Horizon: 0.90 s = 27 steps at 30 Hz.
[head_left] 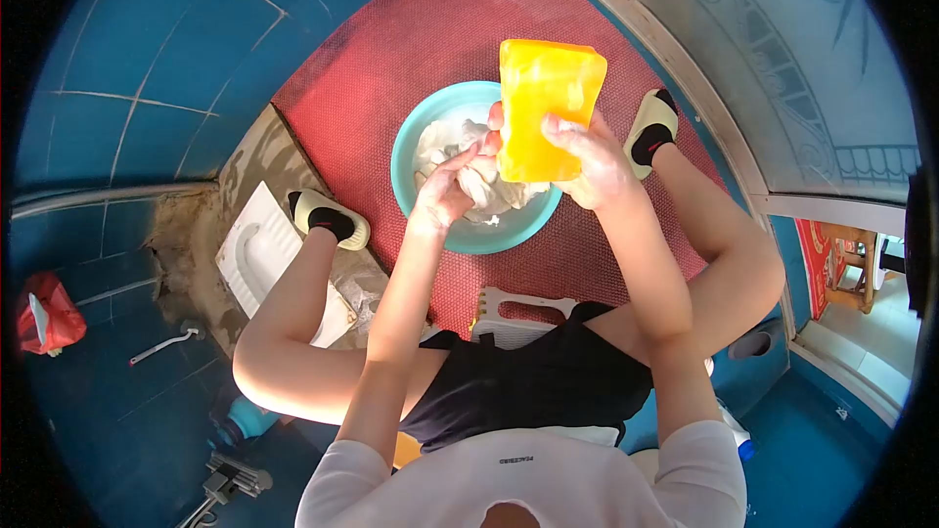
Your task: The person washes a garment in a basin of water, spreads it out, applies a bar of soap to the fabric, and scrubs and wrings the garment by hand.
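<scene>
My right hand is wrapped around a yellow rectangular bar that looks like laundry soap, its thumb pressed flat across the front face. The bar is raised over the right part of a light-blue basin. Inside the basin lies a bunched, wet white cloth with some suds. At the basin's left side, my left hand has its fingers closed on a fold of this cloth, close to the bar's lower left edge. The fingertips of that hand are partly hidden.
Under the basin spreads a red textured mat. A white squat toilet pan is to the left, and a plastic stool stands between the legs. A glass-paned door bounds the right side; blue tiles line the left wall.
</scene>
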Each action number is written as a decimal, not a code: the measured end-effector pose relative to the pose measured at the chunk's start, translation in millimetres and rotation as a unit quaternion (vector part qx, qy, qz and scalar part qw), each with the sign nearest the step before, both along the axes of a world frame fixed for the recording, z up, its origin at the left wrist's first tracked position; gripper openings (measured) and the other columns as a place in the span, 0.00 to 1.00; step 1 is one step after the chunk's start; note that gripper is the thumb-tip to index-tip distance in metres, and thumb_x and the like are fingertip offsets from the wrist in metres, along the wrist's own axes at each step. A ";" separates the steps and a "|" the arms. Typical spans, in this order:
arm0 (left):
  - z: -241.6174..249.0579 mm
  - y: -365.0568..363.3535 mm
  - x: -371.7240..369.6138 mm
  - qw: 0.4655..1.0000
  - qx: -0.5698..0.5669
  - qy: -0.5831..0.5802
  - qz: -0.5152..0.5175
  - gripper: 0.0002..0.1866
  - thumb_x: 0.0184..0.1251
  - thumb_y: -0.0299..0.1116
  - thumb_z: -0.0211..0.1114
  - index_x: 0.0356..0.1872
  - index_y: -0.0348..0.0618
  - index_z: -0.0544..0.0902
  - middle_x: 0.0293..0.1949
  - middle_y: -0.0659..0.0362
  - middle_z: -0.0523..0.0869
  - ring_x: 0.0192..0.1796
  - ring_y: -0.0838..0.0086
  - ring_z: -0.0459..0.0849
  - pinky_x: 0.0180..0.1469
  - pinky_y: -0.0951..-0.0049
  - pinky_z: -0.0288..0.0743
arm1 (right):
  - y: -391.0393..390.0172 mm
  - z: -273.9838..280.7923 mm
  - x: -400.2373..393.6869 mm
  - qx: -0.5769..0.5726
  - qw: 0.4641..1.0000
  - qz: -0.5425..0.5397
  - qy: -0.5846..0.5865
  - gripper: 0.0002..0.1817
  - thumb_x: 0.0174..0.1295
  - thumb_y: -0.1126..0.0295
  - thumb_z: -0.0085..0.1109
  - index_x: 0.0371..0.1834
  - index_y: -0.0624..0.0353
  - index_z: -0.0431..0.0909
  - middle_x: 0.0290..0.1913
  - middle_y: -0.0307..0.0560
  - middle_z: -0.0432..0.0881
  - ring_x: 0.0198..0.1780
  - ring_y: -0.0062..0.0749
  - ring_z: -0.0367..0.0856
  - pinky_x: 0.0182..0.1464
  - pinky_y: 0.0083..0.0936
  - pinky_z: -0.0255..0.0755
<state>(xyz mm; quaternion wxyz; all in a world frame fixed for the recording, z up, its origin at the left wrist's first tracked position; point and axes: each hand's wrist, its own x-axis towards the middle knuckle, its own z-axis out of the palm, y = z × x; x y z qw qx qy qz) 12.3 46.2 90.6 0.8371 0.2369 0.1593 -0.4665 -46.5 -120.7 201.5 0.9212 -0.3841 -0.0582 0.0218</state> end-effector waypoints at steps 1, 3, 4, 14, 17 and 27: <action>0.7 0.2 2.5 1.000 0.003 -0.013 -0.012 0.17 0.59 0.35 0.54 0.48 0.40 0.69 0.41 0.61 0.77 0.43 0.73 0.75 0.48 0.73 0.67 | -0.1 -1.5 1.1 0.001 1.000 0.000 0.002 0.22 0.54 0.64 0.51 0.50 0.63 0.61 0.42 0.52 0.72 0.43 0.36 0.74 0.47 0.30 0.70; 3.3 -0.8 5.7 0.999 0.006 -0.025 -0.024 0.19 0.60 0.37 0.53 0.50 0.40 0.68 0.44 0.60 0.76 0.47 0.72 0.74 0.51 0.72 0.65 | -2.4 -5.6 5.1 -0.029 0.999 -0.020 0.000 0.20 0.54 0.68 0.51 0.50 0.62 0.62 0.42 0.51 0.72 0.42 0.35 0.75 0.45 0.29 0.70; 11.1 -2.9 7.0 1.000 -0.003 -0.028 -0.003 0.20 0.60 0.39 0.52 0.51 0.40 0.66 0.46 0.59 0.74 0.49 0.72 0.72 0.53 0.71 0.63 | -3.8 -10.6 7.9 -0.029 0.999 -0.020 0.001 0.20 0.54 0.68 0.51 0.50 0.62 0.62 0.42 0.51 0.72 0.42 0.35 0.75 0.45 0.29 0.70; 71.0 -12.5 -3.3 0.948 0.095 -0.282 0.111 0.26 0.61 0.39 0.52 0.58 0.42 0.58 0.54 0.59 0.67 0.55 0.72 0.67 0.57 0.70 0.58 | 4.7 -36.1 12.7 -0.226 0.946 -0.215 0.087 0.17 0.54 0.77 0.50 0.48 0.62 0.64 0.40 0.47 0.75 0.40 0.28 0.76 0.45 0.23 0.70; 77.3 -15.9 -10.7 0.916 0.154 -0.360 0.086 0.27 0.61 0.33 0.51 0.60 0.42 0.54 0.57 0.59 0.63 0.57 0.73 0.64 0.58 0.72 0.56 | 10.6 -35.6 12.3 -0.227 0.937 -0.259 0.065 0.17 0.51 0.78 0.54 0.45 0.63 0.66 0.40 0.41 0.74 0.41 0.21 0.74 0.44 0.19 0.68; 76.8 -23.1 -16.3 0.967 -0.047 -0.224 0.112 0.26 0.64 0.45 0.45 0.60 0.48 0.55 0.57 0.58 0.64 0.58 0.68 0.63 0.58 0.65 0.57 | 13.8 -47.8 15.4 -0.337 0.878 -0.338 -0.034 0.27 0.49 0.79 0.54 0.55 0.61 0.61 0.43 0.47 0.71 0.44 0.29 0.72 0.47 0.22 0.65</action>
